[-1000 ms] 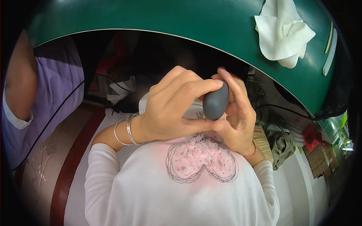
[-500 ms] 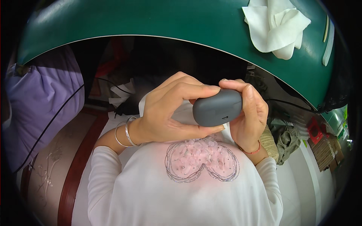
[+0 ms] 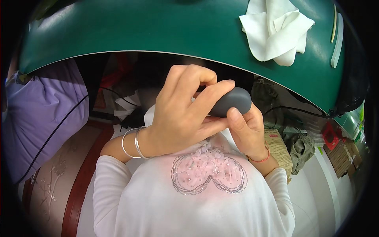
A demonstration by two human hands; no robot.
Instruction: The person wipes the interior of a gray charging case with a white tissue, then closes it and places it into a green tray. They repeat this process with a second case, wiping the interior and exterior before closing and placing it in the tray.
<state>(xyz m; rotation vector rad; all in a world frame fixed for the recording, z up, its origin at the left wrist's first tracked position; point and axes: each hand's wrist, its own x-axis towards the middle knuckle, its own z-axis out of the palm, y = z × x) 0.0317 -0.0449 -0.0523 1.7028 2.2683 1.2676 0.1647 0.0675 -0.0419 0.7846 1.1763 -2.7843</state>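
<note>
A rounded, dark grey earbud charging case [image 3: 235,101] is held up in front of my chest, just below the edge of the green table. My left hand [image 3: 179,112], with two silver bangles at the wrist, grips its left side, thumb and forefinger bent round it. From the right and below, my right hand [image 3: 249,132] holds the case too, its thumb against the near lower side. A red cord circles that wrist. The case looks closed; its far side is hidden, and so are most of my right fingers.
On the green table [image 3: 150,37] lie a folded white cloth [image 3: 278,37], a thin wooden stick [image 3: 334,24] and a whitish strip [image 3: 337,41]. A person in purple [image 3: 49,110] sits at the left. A black cable [image 3: 59,130] crosses there. Cardboard pieces [image 3: 339,162] stand low at the right.
The case has been turned, so its charging port no longer shows. My left fingers have risen and curled over it, and my right thumb has come round to the near side.
</note>
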